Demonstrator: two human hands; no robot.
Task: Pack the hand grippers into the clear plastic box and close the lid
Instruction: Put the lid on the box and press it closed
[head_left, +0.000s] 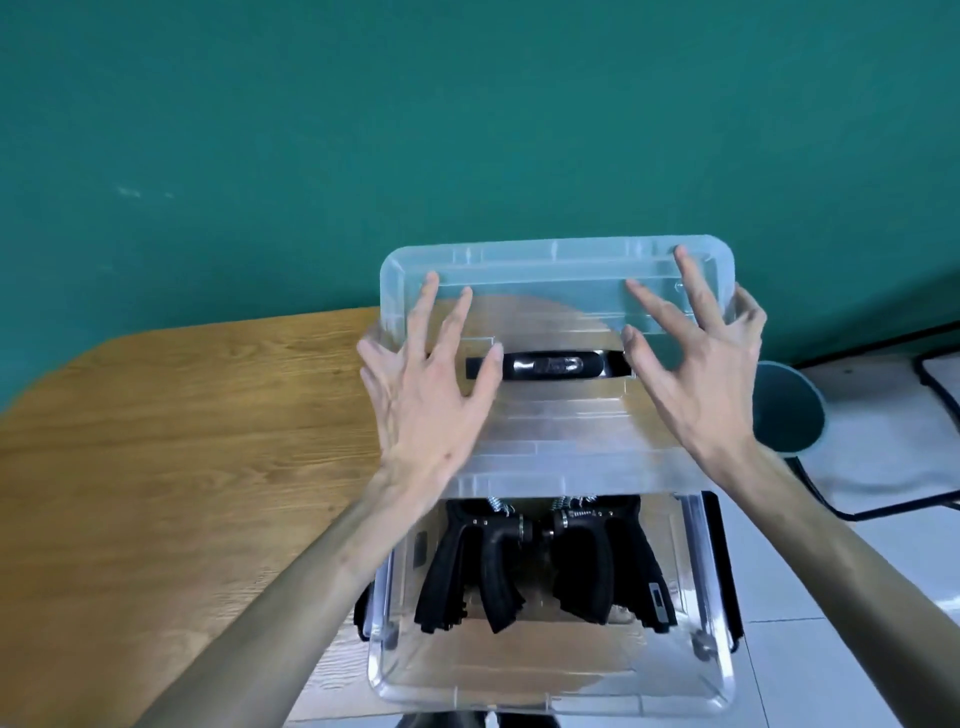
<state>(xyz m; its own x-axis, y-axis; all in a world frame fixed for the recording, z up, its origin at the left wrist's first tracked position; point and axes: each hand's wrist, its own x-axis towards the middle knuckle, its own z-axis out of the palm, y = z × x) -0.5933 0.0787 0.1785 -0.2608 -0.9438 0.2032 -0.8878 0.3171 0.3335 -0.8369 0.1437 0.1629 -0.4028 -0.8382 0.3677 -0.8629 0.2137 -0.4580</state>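
Against the green wall, a wooden table is carrying the clear plastic box at its right edge, with the box's near corner overhanging the tiled floor. A round teal bin is standing on the floor to the right, beside a pale mat.

Lid with a black handle is being held over the far half of the box, tilted, not yet seated; the near half of the box is lying uncovered. Left hand is pressing on the lid top with fingers spread and straight. Right hand is also lying on the lid with its upper fingers apart and extended, while the outer fingers are curling over the lid's right edge.

Inside the box, black hand grippers are lying side by side, springs toward the far end, handles fanning toward the near wall.

Judgement: packing looks finished; the step in hand is closing. To do it well, draw the lid toward the near rim until all four corners are lining up, then press down evenly. Side latches, if any, cannot be made out clearly.
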